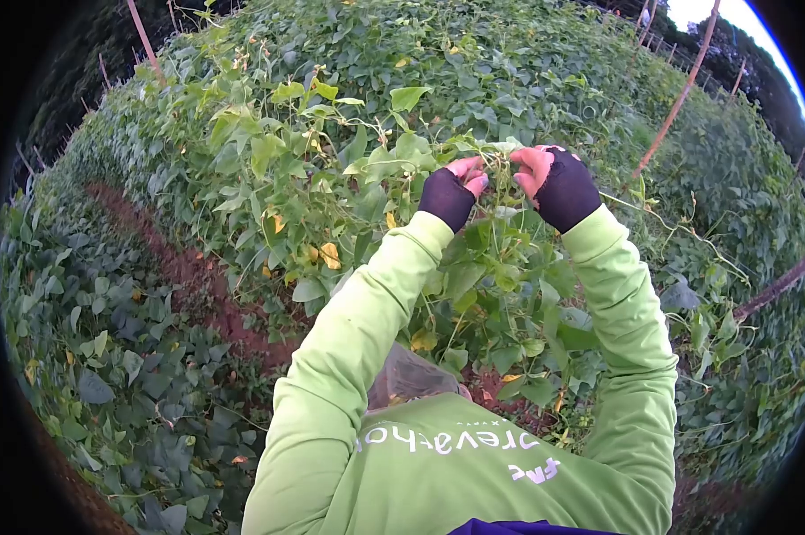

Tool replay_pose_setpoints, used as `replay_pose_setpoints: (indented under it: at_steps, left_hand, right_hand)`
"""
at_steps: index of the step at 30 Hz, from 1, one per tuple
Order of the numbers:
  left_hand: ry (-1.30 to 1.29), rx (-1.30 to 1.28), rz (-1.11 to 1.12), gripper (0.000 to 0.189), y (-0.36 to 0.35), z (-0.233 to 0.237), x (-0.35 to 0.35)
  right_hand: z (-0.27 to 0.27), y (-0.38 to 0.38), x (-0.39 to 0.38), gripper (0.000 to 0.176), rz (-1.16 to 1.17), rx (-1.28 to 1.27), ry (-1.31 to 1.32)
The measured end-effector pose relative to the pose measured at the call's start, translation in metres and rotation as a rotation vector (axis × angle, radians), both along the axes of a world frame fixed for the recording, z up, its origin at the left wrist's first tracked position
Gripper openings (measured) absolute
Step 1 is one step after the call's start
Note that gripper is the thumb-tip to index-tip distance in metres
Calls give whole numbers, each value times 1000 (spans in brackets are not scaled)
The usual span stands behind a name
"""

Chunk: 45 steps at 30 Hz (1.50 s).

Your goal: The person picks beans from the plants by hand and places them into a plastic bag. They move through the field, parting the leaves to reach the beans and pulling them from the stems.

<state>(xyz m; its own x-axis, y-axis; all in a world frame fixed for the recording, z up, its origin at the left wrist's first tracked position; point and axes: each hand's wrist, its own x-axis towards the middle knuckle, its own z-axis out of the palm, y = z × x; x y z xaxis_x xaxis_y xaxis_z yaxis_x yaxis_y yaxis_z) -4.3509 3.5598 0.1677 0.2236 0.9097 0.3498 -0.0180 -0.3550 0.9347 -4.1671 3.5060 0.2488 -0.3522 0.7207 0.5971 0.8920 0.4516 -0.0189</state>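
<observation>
My left hand (454, 189), in a dark fingerless glove, is closed in a pinch at the top of a leafy climbing bean vine (494, 183). Just to its right, my right hand (558, 185), gloved the same way, pinches thin stems of that vine. Both sets of fingertips are a short gap apart, with tangled pale tendrils between them. Small parts under the fingertips are hidden. Green leaves (463, 278) hang below the hands, and a few yellow leaves (329, 256) show to the left.
Dense rows of vines surround me. A strip of reddish soil (188, 285) runs along the left. One slanted wooden pole (683, 94) rises at the right, another (144, 40) at the upper left. A greyish translucent bag-like thing (411, 379) shows by my waist.
</observation>
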Motion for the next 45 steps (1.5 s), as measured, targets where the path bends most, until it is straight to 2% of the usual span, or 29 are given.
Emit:
replay_pose_setpoints:
  at_steps: [1, 3, 5, 9, 14, 17, 20, 22, 24, 26, 28, 30, 34, 36, 37, 38, 40, 41, 43, 45]
  left_hand:
    - [0, 0, -3, 41, 1, -1, 1]
    - [-166, -45, -55, 36, 0, -8, -4]
    - [-152, -90, -81, 35, -9, -8, -15]
    - [-179, -133, -67, 30, -31, -12, -36]
    - [-220, -97, -23, 25, -57, -16, -69]
    - [-220, -108, -10, 21, -76, -19, -83]
    - [-210, -107, 20, 19, -90, -23, -92]
    - [-130, -61, 15, 19, -96, -26, -98]
    - [-134, -96, 2, 18, -101, -28, -100]
    - [-113, -68, 19, 19, -104, -30, -99]
    - [-140, -55, 16, 18, -108, -32, -98]
    - [-165, -45, 17, 18, -111, -32, -98]
    - [-192, -85, 30, 18, -118, -34, -100]
    - [-206, -85, 35, 17, -120, -34, -101]
    - [-191, -82, 46, 17, -122, -34, -102]
    - [-174, -78, 56, 17, -122, -34, -102]
    - [-178, -64, 63, 19, -121, -34, -104]
    - [-181, -52, 68, 21, -122, -35, -104]
    - [-167, -23, 72, 22, -119, -37, -106]
    - [-151, -5, 84, 20, -121, -37, -107]
  right_hand:
    - [0, 2, -2, 18, 60, -46, 100]
    - [6, 1, -2, 15, 70, -69, 177]
    - [6, 2, -1, 10, 140, -51, 291]
    - [4, 8, 2, 10, 154, -52, 340]
    - [5, 10, 2, 11, 136, -71, 334]
    - [14, -3, -1, 13, 138, -167, 318]
    - [29, 0, -3, 14, 216, -12, 295]
    - [50, 12, -2, 18, 152, -68, 194]
    - [72, 32, -7, 19, 129, -401, 71]
    - [77, 64, -9, 22, 238, -597, 27]
    - [71, 96, -15, 36, 303, -853, -33]
    - [71, 104, -27, 42, 313, -1070, -185]
    - [58, 117, -28, 41, 264, -1247, -180]
    - [59, 115, -26, 37, 331, -1361, -172]
    - [61, 111, -26, 31, 353, -1228, -275]
    - [59, 113, -25, 31, 353, -1229, -276]
    - [54, 118, -21, 26, 270, -1049, -210]
    - [51, 117, -19, 26, 267, -1050, -208]
    - [47, 113, -15, 18, 197, -955, -5]
    - [47, 109, -9, 18, 187, -901, 21]
